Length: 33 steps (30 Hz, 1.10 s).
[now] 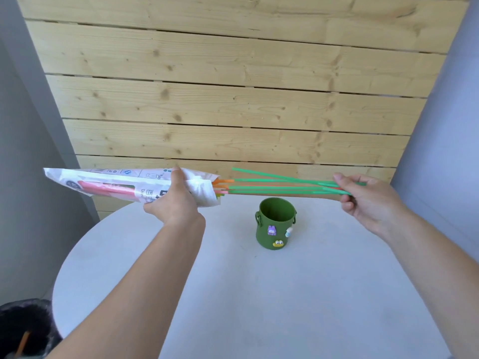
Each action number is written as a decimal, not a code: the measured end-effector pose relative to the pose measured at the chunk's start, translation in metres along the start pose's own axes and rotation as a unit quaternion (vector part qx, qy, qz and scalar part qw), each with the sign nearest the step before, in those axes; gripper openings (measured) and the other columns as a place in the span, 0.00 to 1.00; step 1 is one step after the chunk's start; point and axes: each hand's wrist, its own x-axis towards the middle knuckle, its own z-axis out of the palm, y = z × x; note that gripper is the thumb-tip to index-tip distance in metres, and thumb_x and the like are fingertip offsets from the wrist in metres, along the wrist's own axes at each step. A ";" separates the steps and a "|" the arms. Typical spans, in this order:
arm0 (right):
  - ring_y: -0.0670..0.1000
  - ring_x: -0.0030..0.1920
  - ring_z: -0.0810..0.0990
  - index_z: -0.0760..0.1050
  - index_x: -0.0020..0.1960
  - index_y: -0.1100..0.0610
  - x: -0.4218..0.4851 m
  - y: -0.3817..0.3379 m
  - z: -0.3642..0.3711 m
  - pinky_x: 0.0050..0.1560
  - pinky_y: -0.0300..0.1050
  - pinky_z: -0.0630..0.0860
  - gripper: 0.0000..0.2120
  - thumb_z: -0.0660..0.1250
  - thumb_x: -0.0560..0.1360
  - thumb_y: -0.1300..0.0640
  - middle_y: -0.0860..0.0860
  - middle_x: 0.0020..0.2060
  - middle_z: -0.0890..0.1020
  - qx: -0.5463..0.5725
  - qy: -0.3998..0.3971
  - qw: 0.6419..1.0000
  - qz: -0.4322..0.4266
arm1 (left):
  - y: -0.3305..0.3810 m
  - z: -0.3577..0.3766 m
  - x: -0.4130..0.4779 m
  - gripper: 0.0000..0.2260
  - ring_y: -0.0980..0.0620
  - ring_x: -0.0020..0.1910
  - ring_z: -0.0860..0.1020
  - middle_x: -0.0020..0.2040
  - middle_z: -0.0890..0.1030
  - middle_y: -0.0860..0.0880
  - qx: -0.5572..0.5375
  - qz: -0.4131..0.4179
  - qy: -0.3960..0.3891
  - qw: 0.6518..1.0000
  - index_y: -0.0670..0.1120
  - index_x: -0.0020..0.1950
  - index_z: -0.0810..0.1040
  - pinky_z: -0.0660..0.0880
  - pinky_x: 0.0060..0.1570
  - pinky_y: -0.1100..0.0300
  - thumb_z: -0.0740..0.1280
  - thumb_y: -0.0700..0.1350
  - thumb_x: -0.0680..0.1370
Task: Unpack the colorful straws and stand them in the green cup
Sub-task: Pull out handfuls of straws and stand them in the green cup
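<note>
A person's left hand (pixel 173 200) gripped a white printed packet (pixel 108 186) near its torn mouth while the right hand (pixel 363 195) pinched the far ends of a bunch of straws (pixel 280 186), thumb on top and fingers curled beneath. Both grips were closed tight, one on the packet and one on the straws. The straws, mostly green with at least one pink among them, lay almost level in the air, their long axis running left to right across the view, from the packet's mouth out to the right hand. Their left ends sat at or just past the opening; whether every one was fully clear of the paper could not be told. Shorter orange tips (pixel 223 183) poked from the mouth, and more pink straws showed through the packet's clear window, so part of the contents had not yet come out.

The green cup (pixel 275 224) stood upright on the round white table (pixel 233 294), below the span of straws and between the two hands, its open mouth facing up. It appeared empty. The right hand was the one holding the straws. The coming move seemingly hinged on turning the bunch from level to upright, then lowering the free left ends into the cup.
</note>
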 end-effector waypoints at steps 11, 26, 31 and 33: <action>0.45 0.23 0.70 0.75 0.42 0.60 0.013 -0.001 -0.061 0.23 0.32 0.73 0.10 0.74 0.75 0.56 0.53 0.34 0.75 -0.097 0.041 0.994 -0.023 | -0.012 0.002 -0.006 0.36 0.49 0.55 0.84 0.57 0.81 0.53 0.019 0.009 -0.017 1.000 0.50 0.68 0.65 0.81 0.61 0.48 0.79 0.55 0.67; 0.48 0.29 0.69 0.77 0.49 0.64 0.010 -0.006 -0.069 0.23 0.32 0.72 0.10 0.73 0.76 0.58 0.54 0.37 0.76 -0.099 0.023 0.994 -0.026 | -0.014 -0.003 -0.009 0.37 0.49 0.55 0.84 0.59 0.82 0.52 0.024 0.015 -0.027 0.999 0.50 0.70 0.66 0.81 0.61 0.48 0.80 0.54 0.67; 0.49 0.30 0.69 0.77 0.49 0.64 0.010 -0.008 -0.071 0.21 0.32 0.71 0.09 0.73 0.75 0.58 0.54 0.34 0.75 -0.105 0.021 0.994 -0.002 | -0.014 -0.002 -0.011 0.36 0.48 0.56 0.84 0.59 0.81 0.52 0.035 0.013 -0.032 0.999 0.49 0.71 0.65 0.81 0.62 0.47 0.79 0.54 0.69; 0.47 0.27 0.71 0.77 0.49 0.64 0.010 -0.008 -0.070 0.21 0.32 0.72 0.10 0.73 0.75 0.58 0.54 0.33 0.74 -0.118 0.021 0.993 0.003 | -0.015 -0.002 -0.013 0.35 0.49 0.55 0.84 0.58 0.81 0.52 0.036 0.012 -0.037 0.999 0.49 0.70 0.65 0.81 0.62 0.47 0.79 0.53 0.70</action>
